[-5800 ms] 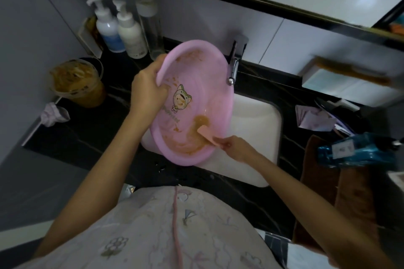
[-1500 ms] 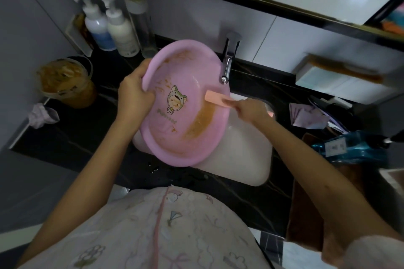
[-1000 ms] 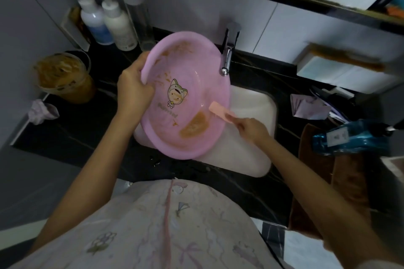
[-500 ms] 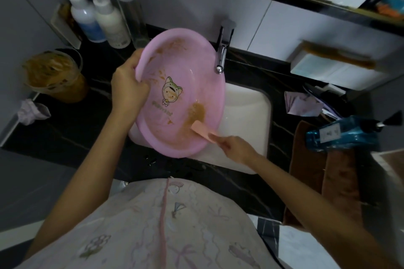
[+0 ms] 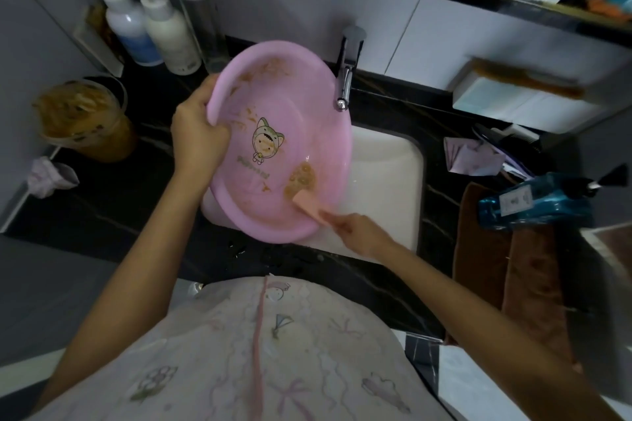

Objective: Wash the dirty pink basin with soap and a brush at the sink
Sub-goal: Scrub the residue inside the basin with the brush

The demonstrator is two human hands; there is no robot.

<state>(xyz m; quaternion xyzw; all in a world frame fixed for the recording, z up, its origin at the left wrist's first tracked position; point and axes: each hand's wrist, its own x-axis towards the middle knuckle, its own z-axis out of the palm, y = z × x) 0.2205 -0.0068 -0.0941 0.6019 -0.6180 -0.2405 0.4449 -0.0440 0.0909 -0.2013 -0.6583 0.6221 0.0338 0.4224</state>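
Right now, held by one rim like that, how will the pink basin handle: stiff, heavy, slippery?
Probably light: only the left hand grips the pink basin, tilted, by its rim over the sink. Likely fairly stiff: the rim shows no bend under that grip. Possibly slippery: its inside glints wet, with brown residue by the pink tool.

1 basin (image 5: 273, 106), 1 brush (image 5: 306, 203), 2 pump btls (image 5: 131, 31) (image 5: 172, 37), 1 tap (image 5: 345, 79).
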